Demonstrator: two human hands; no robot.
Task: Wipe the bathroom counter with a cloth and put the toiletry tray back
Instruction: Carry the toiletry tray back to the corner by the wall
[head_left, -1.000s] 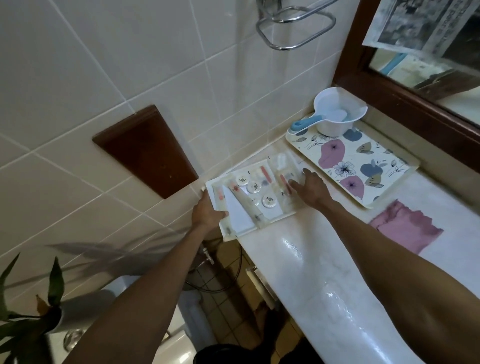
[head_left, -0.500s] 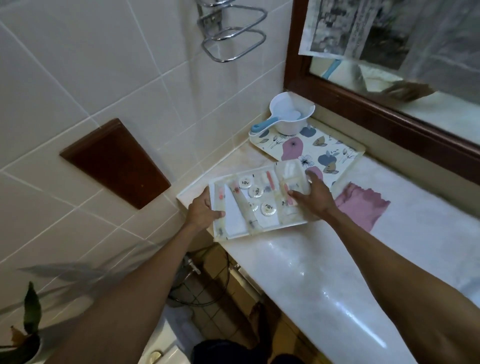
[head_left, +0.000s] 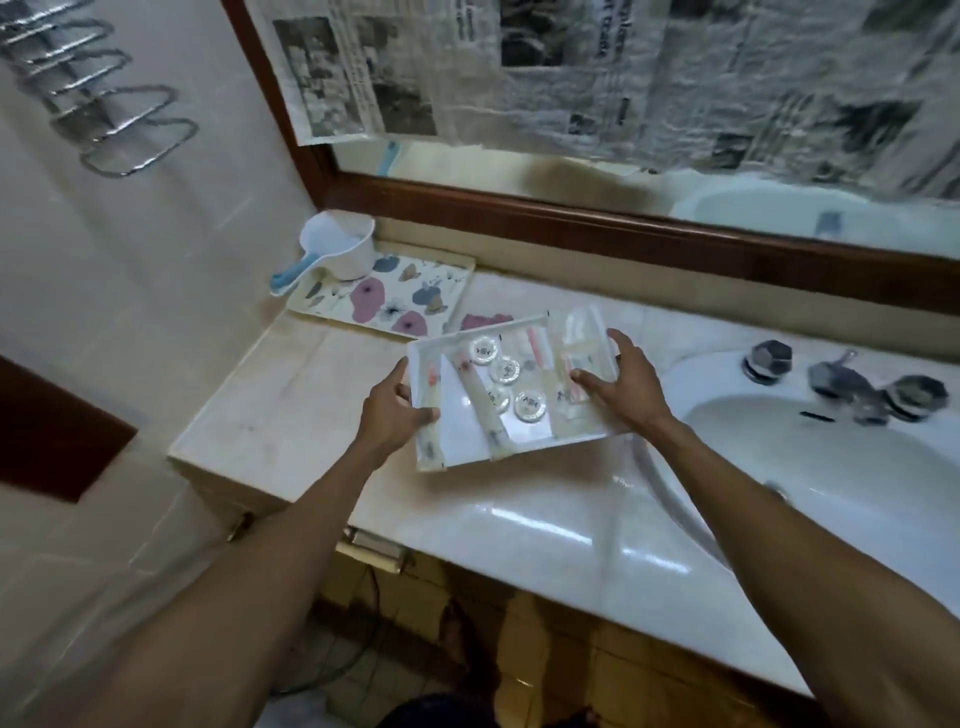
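Note:
A white toiletry tray (head_left: 470, 441) with several round soap discs, tubes and sachets is held over the pale marble counter (head_left: 291, 415), tilted slightly. My left hand (head_left: 392, 413) grips its left edge and my right hand (head_left: 626, 387) grips its right edge. A pink cloth (head_left: 483, 321) lies on the counter behind the tray, mostly hidden by it.
A floral tray (head_left: 415, 296) sits at the counter's back left with a white scoop (head_left: 340, 249) with a blue handle on it. A white basin (head_left: 810, 467) with chrome taps (head_left: 852, 387) lies to the right. A wood-framed mirror with newspaper on it is behind.
Both hands have carried the toiletry tray rightwards from the counter's left end towards the basin. The view has swung right, and the tray now covers most of the pink cloth.

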